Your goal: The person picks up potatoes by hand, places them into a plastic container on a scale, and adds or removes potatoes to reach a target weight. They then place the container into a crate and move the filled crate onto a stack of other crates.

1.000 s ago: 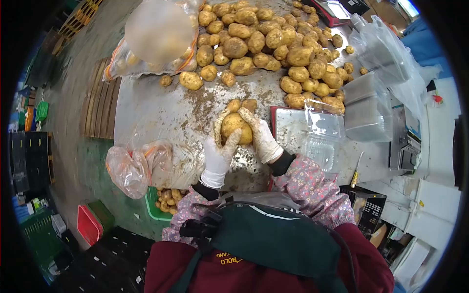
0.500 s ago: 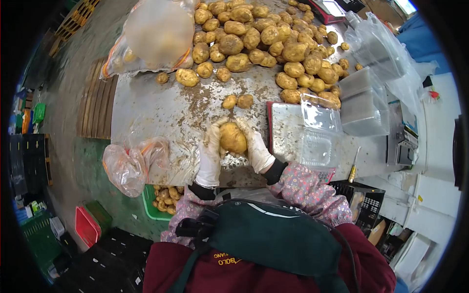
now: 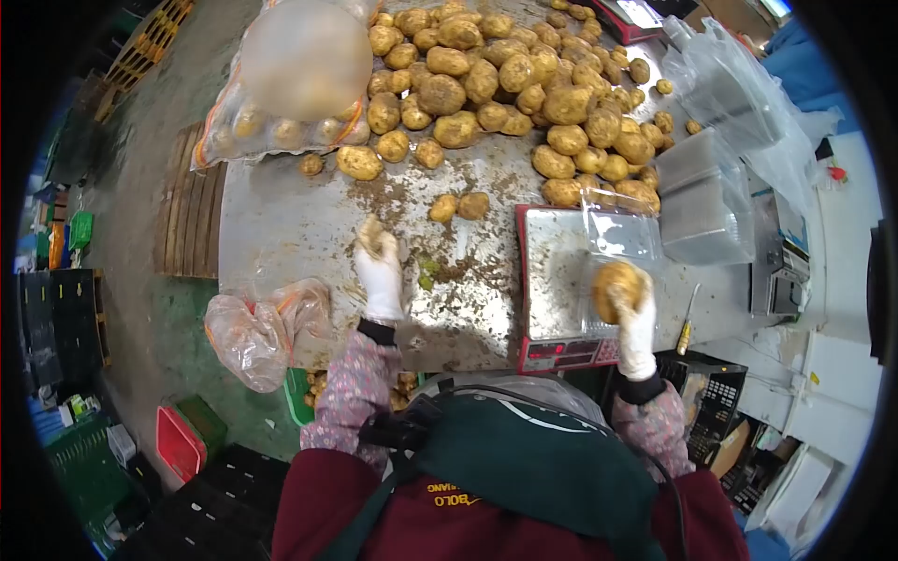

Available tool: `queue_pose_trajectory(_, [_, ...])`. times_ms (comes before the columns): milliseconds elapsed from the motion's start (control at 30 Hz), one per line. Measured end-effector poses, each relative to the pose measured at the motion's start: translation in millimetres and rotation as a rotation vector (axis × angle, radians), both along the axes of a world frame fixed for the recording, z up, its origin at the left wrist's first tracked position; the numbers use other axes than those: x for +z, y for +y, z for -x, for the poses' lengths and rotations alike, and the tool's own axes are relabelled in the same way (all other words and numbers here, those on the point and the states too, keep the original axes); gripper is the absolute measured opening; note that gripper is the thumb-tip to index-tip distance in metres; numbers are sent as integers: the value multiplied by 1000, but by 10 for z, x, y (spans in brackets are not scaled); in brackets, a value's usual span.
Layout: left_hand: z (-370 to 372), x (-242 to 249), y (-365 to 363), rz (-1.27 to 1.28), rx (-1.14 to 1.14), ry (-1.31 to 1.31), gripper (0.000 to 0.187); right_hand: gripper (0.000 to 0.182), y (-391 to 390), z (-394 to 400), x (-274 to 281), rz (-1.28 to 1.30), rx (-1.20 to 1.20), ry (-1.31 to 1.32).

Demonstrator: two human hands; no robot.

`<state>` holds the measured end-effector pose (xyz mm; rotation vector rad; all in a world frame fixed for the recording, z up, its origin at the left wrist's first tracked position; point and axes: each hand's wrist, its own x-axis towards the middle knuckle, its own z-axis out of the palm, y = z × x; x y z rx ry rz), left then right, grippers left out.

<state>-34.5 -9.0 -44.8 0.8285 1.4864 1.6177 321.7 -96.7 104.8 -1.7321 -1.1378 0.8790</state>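
A large potato [image 3: 615,288] is in my gloved right hand [image 3: 633,313], over the front part of a clear plastic tray [image 3: 622,234] that lies on the red-edged scale [image 3: 559,271]. My left hand [image 3: 378,254], in a dirty white glove, hangs above the metal table with its fingers curled together; whether they hold anything is hidden. Two small potatoes [image 3: 458,207] sit side by side on the soiled metal between the hands and the big potato heap [image 3: 486,79].
A mesh bag [image 3: 271,126] of potatoes stands at the back left, and a crumpled plastic bag [image 3: 253,337] at the front left edge. Stacked clear trays [image 3: 706,201] stand right of the scale, near a yellow-handled tool [image 3: 685,337]. Dirt lies on the table [image 3: 281,224].
My hands have parted. The right hand has carried the large potato right to the clear tray; the left hand has let go of it and moved slightly left.
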Motion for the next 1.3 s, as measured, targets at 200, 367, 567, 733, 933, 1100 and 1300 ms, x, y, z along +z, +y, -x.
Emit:
queue_pose_trajectory(200, [677, -601, 1231, 143, 188, 419, 62, 55, -92, -151, -531, 101, -108, -451])
queue_pose_trajectory(367, [498, -257, 1711, 463, 241, 682, 96, 54, 14, -34, -431, 89, 127, -1111])
queue_pose_trajectory(567, [589, -72, 1521, 245, 78, -151, 54, 52, 40, -275, -500, 189, 138, -925])
queue_pose_trajectory(733, [486, 787, 799, 126, -143, -1321, 64, 32, 171, 26, 66, -90, 38, -971])
queue_pose_trajectory(933, [318, 860, 469, -9, -647, -1378, 64, 35, 580, 701, 277, -345, 328, -492])
queue_pose_trajectory(1100, [107, 773, 406, -93, -1170, -1369, 66, 70, 940, 1297, 371, -282, 672, -508])
queue_pose_trajectory(1300, [-240, 1142, 28, 422, -1066, -566, 61, 98, 1021, 1391, 398, -342, 1077, -650])
